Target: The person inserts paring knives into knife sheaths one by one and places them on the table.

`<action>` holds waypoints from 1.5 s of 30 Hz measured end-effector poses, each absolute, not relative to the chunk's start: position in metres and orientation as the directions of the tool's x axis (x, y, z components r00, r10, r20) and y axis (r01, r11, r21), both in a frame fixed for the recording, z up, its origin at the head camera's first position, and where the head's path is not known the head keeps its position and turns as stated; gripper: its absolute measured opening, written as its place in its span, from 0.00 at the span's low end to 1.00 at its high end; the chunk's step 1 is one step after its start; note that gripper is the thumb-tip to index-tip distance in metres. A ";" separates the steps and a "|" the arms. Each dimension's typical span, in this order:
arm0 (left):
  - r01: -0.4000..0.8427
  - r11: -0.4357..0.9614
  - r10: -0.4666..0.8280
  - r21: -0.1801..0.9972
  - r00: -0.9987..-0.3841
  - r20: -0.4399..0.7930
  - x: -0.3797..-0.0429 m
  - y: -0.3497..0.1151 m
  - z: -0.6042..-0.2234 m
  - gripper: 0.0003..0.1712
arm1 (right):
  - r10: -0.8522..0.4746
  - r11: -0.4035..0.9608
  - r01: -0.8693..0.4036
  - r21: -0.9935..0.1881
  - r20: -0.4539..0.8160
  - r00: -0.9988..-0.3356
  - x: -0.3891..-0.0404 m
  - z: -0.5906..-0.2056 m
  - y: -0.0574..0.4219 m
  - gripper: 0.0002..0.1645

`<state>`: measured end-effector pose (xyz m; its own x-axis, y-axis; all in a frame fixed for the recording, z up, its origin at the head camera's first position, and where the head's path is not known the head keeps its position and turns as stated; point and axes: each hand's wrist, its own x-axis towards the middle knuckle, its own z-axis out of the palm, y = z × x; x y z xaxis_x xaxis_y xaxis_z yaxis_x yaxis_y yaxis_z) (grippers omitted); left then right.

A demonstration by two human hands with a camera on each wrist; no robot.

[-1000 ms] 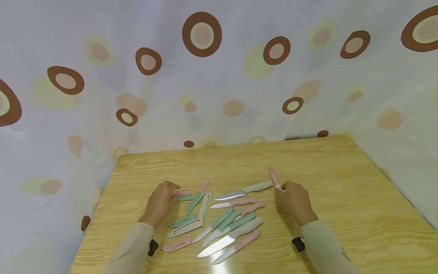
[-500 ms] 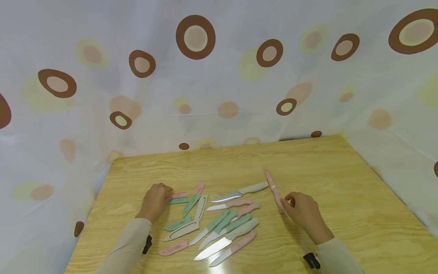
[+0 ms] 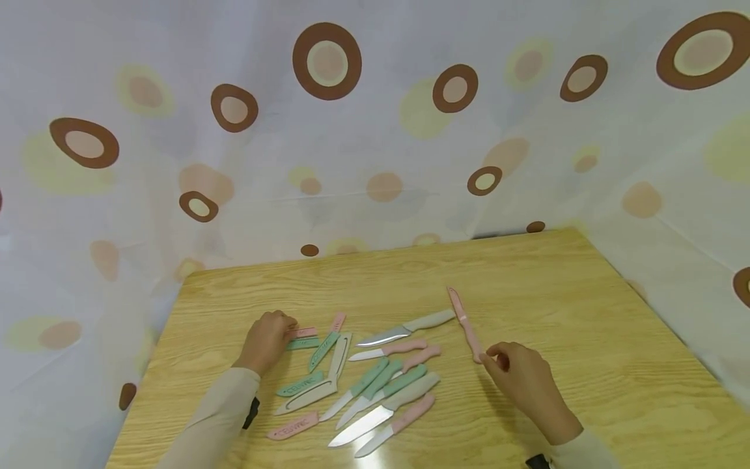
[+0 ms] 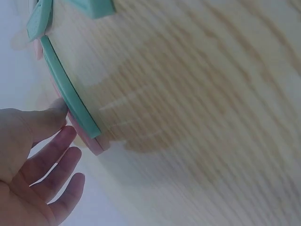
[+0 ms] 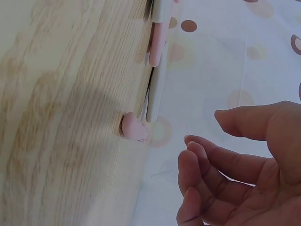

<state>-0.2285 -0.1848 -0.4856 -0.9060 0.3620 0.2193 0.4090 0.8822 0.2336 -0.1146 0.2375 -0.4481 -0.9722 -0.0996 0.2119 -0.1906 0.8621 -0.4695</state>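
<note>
Wooden table (image 3: 562,293); left fingers (image 4: 51,153) touch sheath (image 3: 306,332); right fingers (image 5: 228,159) near knife (image 3: 471,335)

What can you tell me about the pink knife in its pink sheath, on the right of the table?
The pink knife has a slim, slightly curved pink handle and a matching sheath over its blade, with a thin whitish strip between. Both look like smooth plastic. It lies on the wooden table, sheath end pointing away from the person. A cream-handled knife ends close beside it; whether they touch is unclear. The right hand's grip is near the handle end, not holding it.
</note>
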 end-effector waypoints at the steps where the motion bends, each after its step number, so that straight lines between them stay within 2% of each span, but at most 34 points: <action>1: 0.414 0.882 0.367 0.226 -0.904 0.220 -0.229 -0.185 -0.486 0.08 | -0.098 0.862 -0.191 -0.469 0.217 -0.971 -0.113 -0.449 0.237 0.14; 5: 0.427 0.882 0.387 0.199 -0.898 0.208 -0.230 -0.183 -0.488 0.04 | -0.105 0.851 -0.215 -0.479 0.246 -0.963 -0.105 -0.452 0.235 0.11; 9: 0.430 0.889 0.402 0.158 -0.898 0.182 -0.232 -0.181 -0.488 0.05 | -0.119 0.839 -0.237 -0.489 0.260 -0.958 -0.097 -0.457 0.232 0.09; 15: 0.420 0.896 0.394 0.145 -0.901 0.180 -0.233 -0.179 -0.489 0.06 | -0.121 0.829 -0.204 -0.521 0.189 -0.974 -0.091 -0.464 0.226 0.09; 20: 0.431 0.884 0.401 0.178 -0.897 0.185 -0.230 -0.179 -0.488 0.07 | -0.110 0.823 -0.176 -0.541 0.152 -0.982 -0.092 -0.465 0.220 0.09; 26: 0.457 0.865 0.412 0.207 -0.882 0.229 -0.222 -0.182 -0.479 0.09 | -0.136 0.822 -0.253 -0.510 0.256 -0.957 -0.098 -0.464 0.213 0.11; 29: 0.496 0.839 0.413 0.224 -0.848 0.333 -0.218 -0.182 -0.469 0.10 | -0.140 0.819 -0.290 -0.496 0.317 -0.938 -0.103 -0.462 0.210 0.15; 34: 0.628 0.770 0.478 0.115 -0.687 0.547 -0.210 -0.180 -0.447 0.12 | -0.158 0.823 -0.318 -0.471 0.347 -0.924 -0.112 -0.459 0.203 0.16; 37: 0.675 0.731 0.492 0.097 -0.621 0.610 -0.204 -0.174 -0.435 0.14 | -0.194 0.829 -0.350 -0.436 0.362 -0.912 -0.119 -0.458 0.200 0.15; 39: 0.695 0.710 0.496 0.112 -0.607 0.621 -0.199 -0.171 -0.430 0.14 | -0.214 0.833 -0.363 -0.418 0.363 -0.907 -0.124 -0.458 0.197 0.15; 45: 0.717 0.683 0.534 0.141 -0.622 0.573 -0.182 -0.166 -0.426 0.15 | -0.286 0.828 -0.423 -0.367 0.372 -0.883 -0.138 -0.457 0.185 0.13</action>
<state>-0.1820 -0.1660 -0.4260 -0.6219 0.5338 0.5729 0.7165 0.6831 0.1414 -0.1377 0.1850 -0.4574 -0.8831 -0.2864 0.3716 -0.4231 0.8283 -0.3672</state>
